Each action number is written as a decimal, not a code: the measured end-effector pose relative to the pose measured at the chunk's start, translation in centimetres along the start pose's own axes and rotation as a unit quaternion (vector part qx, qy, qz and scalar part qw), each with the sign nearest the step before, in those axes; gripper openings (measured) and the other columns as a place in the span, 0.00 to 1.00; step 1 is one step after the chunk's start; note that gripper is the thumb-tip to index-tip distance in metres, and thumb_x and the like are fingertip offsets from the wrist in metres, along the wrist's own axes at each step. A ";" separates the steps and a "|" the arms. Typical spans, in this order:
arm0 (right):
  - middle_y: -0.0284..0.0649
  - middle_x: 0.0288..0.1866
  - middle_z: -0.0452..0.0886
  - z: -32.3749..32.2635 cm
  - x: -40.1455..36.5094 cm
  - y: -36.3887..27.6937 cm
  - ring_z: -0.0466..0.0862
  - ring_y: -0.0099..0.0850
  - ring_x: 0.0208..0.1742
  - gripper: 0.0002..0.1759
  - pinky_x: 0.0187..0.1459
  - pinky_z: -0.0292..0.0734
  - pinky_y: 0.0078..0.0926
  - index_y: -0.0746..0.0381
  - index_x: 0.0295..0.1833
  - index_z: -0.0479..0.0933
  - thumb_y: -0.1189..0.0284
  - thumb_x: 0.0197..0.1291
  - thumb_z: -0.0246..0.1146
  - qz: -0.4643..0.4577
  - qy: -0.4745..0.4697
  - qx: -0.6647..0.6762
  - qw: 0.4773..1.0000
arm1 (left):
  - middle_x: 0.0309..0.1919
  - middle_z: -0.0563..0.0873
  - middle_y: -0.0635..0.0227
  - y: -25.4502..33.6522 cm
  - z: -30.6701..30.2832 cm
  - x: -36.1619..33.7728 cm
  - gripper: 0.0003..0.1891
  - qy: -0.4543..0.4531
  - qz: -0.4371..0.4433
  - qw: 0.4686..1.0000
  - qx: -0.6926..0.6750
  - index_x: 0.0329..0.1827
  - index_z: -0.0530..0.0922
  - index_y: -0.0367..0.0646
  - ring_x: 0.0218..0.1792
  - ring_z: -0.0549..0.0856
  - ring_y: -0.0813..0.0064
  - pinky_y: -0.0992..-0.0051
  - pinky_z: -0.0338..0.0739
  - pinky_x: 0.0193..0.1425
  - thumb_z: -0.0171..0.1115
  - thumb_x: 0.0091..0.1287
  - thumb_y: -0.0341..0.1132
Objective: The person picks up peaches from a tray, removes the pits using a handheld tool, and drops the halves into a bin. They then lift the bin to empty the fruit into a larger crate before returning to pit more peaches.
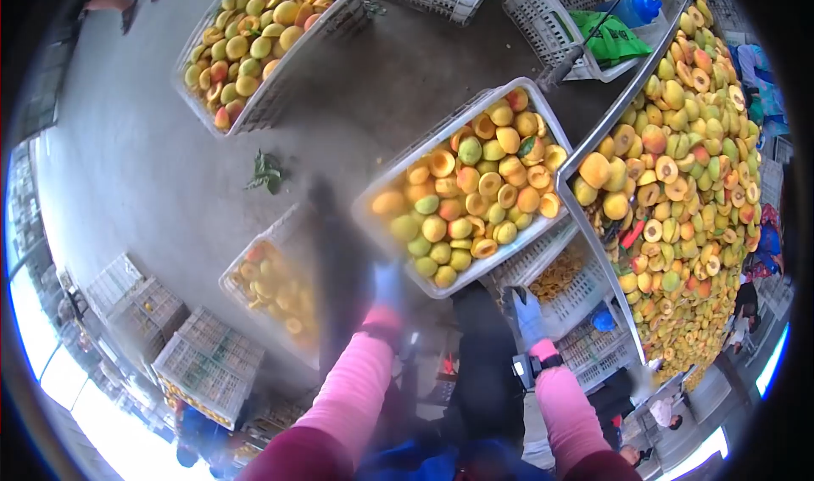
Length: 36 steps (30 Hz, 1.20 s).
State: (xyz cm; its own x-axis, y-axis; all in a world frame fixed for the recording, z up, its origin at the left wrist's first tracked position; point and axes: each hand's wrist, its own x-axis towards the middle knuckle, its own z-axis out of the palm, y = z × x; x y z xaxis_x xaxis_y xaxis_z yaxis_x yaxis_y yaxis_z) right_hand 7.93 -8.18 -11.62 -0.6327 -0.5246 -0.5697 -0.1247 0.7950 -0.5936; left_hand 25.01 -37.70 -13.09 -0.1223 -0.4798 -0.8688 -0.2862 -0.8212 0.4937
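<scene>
A white plastic crate full of yellow peach halves is tilted in front of me. My left hand, in a blue glove, is by the crate's lower left side; it is blurred, and its fingers and any contact cannot be made out. My right hand, also gloved in blue, is just below the crate's near edge, beside a lower white crate with brownish pieces. Its fingers look apart, with nothing seen in them. A wrist device sits on my right wrist.
A metal-rimmed table heaped with peach halves stands at right, a red-handled tool among them. Filled crates stand at upper left and lower left. Green leaves lie on the floor. Several people are at right.
</scene>
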 end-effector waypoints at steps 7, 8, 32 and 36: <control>0.47 0.46 0.77 4.2 -4.4 -1.0 0.79 0.39 0.40 0.17 0.41 0.77 0.32 0.61 0.58 0.72 0.69 0.66 0.54 0.267 -0.019 0.118 0.956 | 0.48 0.79 0.65 -4.1 -3.0 7.2 0.20 -0.115 -0.216 0.950 -0.194 0.59 0.72 0.39 0.49 0.78 0.72 0.71 0.74 0.55 0.56 0.68 0.40; 0.48 0.46 0.77 5.0 -5.2 -1.0 0.80 0.40 0.41 0.18 0.41 0.77 0.33 0.61 0.59 0.72 0.69 0.65 0.55 0.261 -0.020 0.073 0.962 | 0.49 0.78 0.64 -4.0 -3.7 8.0 0.19 -0.148 -0.238 0.930 -0.238 0.60 0.71 0.40 0.52 0.77 0.71 0.70 0.73 0.58 0.53 0.70 0.40; 0.52 0.52 0.77 6.1 17.0 -22.7 0.79 0.41 0.50 0.26 0.50 0.73 0.34 0.66 0.63 0.65 0.65 0.64 0.59 0.189 0.134 -0.100 0.968 | 0.26 0.79 0.79 25.6 -10.3 30.9 0.15 0.026 0.101 0.979 0.174 0.45 0.80 0.41 0.23 0.73 0.87 0.84 0.68 0.26 0.68 0.63 0.42; 0.45 0.55 0.76 5.6 24.9 -15.0 0.75 0.36 0.52 0.30 0.55 0.70 0.30 0.67 0.64 0.65 0.61 0.63 0.62 0.115 0.268 -0.101 0.951 | 0.26 0.79 0.78 27.5 -7.2 27.6 0.14 0.038 0.111 0.987 0.109 0.44 0.80 0.42 0.22 0.74 0.87 0.84 0.69 0.25 0.68 0.63 0.42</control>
State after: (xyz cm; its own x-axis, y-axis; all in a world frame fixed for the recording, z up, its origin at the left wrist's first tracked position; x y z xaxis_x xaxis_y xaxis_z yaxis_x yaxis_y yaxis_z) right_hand -1.70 -34.85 -20.05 -0.9533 -0.1422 -0.2664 -0.0463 0.9407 -0.3361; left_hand 20.60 -75.71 -23.21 -0.1362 -0.6687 -0.7310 -0.4589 -0.6113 0.6448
